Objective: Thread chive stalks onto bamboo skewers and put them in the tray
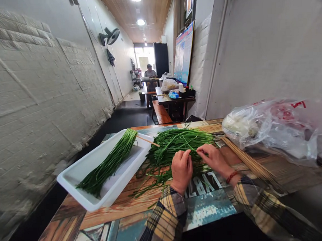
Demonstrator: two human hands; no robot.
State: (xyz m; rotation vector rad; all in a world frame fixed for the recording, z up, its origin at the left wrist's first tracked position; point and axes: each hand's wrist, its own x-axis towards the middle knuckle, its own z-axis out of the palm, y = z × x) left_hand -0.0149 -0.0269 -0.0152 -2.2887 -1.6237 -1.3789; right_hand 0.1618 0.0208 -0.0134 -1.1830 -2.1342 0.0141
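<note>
A loose pile of green chives lies on the patterned wooden table in front of me. My left hand rests on the pile with its fingers curled down onto the stalks. My right hand pinches several stalks at the pile's right side. A white rectangular tray to the left holds a skewered bundle of chives, the wooden skewer's end sticking out over the rim. A bundle of bamboo skewers lies to the right of my right hand.
A clear plastic bag with red print sits at the right against the wall. A white brick wall runs along the left. Further down the corridor stand a bench and table with bags, and a person sits at the far end.
</note>
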